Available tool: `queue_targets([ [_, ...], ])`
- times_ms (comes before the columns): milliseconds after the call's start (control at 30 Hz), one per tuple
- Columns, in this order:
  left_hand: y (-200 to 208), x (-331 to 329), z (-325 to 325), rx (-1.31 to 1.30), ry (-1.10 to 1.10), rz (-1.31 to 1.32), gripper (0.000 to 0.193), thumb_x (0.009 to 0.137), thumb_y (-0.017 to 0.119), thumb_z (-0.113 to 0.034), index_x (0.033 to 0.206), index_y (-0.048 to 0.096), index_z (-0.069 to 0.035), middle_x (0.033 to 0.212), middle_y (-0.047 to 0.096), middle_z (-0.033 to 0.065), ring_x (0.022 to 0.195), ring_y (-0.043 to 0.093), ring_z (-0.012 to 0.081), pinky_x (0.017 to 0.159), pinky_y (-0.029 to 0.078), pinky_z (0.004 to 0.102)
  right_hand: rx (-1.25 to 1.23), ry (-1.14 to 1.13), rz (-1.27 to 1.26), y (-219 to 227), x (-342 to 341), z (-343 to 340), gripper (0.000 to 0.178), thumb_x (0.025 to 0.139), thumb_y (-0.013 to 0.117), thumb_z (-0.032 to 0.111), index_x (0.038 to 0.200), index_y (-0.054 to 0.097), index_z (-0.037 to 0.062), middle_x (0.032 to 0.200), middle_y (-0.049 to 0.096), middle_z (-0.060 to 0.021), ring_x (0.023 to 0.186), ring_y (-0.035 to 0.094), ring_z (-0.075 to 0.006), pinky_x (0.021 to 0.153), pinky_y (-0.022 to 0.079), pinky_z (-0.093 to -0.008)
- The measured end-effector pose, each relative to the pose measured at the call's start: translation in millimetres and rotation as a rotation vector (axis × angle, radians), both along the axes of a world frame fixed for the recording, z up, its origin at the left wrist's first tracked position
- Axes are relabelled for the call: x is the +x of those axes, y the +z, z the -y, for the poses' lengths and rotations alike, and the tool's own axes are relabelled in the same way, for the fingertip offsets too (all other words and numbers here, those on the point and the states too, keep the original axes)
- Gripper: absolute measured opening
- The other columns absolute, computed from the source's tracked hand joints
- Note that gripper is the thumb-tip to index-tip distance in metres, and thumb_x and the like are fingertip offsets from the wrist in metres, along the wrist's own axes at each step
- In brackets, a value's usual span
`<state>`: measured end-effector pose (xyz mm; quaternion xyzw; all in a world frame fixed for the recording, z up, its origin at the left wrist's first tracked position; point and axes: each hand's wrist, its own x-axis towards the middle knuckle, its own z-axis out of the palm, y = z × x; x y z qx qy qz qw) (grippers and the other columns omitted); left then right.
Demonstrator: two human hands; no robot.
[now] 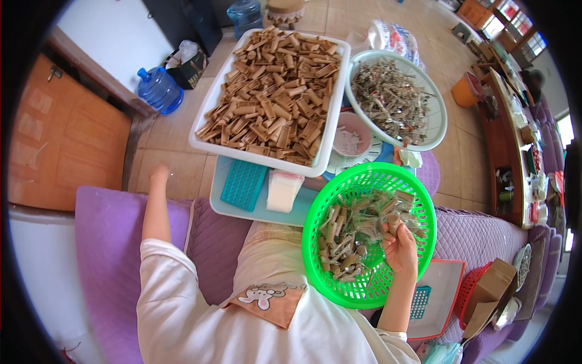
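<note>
1 green basket (pixel 339 285) on lap w/ packets, R hand (pixel 400 250) inside gripping one packet (pixel 393 222). L hand (pixel 159 173) past sofa edge, grip can't tell. 1 white tray (pixel 206 115), 1 white basket (pixel 438 115) ahead; floor room left.

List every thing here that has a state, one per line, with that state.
Green basket: tilted on the lap, part filled with clear packets.
Right hand: inside the basket, fingers on a packet.
Left hand: stretched out to the side, holding nothing.
White tray: heaped full of brown sticks.
White sieve: filled with dried herbs.
Blue water jug: upright on the floor.
</note>
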<state>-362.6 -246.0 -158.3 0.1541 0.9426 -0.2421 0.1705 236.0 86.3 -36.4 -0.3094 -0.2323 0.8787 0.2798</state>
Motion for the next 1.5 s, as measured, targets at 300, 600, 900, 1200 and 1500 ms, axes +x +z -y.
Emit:
queue_targets([
  [300,184,150,-116,1.374,-0.021,-0.155,0.026,0.074,0.063,-0.009,0.100,0.058,-0.004,0.065,0.060,0.0045,0.062,0.055,0.0093,0.057,0.041,0.0214,0.150,-0.083,0.222,23,-15,-9,0.028,0.092,0.041,0.019,0.112,0.048,-0.0004,0.085,0.058,-0.0107,0.053,0.043,-0.0052,0.046,0.038,-0.0180],
  [600,222,328,-223,1.754,-0.353,0.878,0.033,0.071,0.070,-0.012,0.101,0.057,-0.005,0.073,0.064,0.0042,0.067,0.059,0.0082,0.063,0.046,0.0220,0.755,-0.152,0.335,96,-56,-1,0.014,0.088,0.047,0.010,0.094,0.052,-0.0019,0.080,0.056,-0.0054,0.055,0.047,-0.0060,0.049,0.041,-0.0190],
  [900,231,364,-233,1.695,-0.513,0.927,0.033,0.072,0.069,-0.019,0.100,0.057,-0.006,0.074,0.066,0.0054,0.070,0.062,0.0114,0.062,0.047,0.0231,1.224,-0.343,0.388,143,-61,31,0.008,0.082,0.053,0.001,0.087,0.057,-0.0030,0.076,0.049,-0.0056,0.052,0.052,-0.0084,0.044,0.040,-0.0171],
  [1200,219,372,-237,1.797,-0.739,0.630,0.034,0.068,0.070,-0.016,0.100,0.058,-0.012,0.074,0.064,0.0028,0.057,0.056,0.0166,0.051,0.044,0.0268,1.080,-0.393,0.407,128,-78,31,0.007,0.081,0.055,0.001,0.088,0.052,-0.0010,0.081,0.054,-0.0047,0.052,0.052,-0.0062,0.042,0.042,-0.0160],
  [1500,222,374,-237,1.771,-0.638,0.800,0.041,0.068,0.070,-0.013,0.106,0.055,-0.011,0.081,0.065,0.0074,0.077,0.063,0.0205,0.061,0.049,0.0282,0.925,-0.247,0.289,123,-86,30,0.007,0.083,0.054,0.003,0.088,0.052,-0.0015,0.078,0.053,-0.0051,0.054,0.053,-0.0072,0.045,0.043,-0.0173],
])
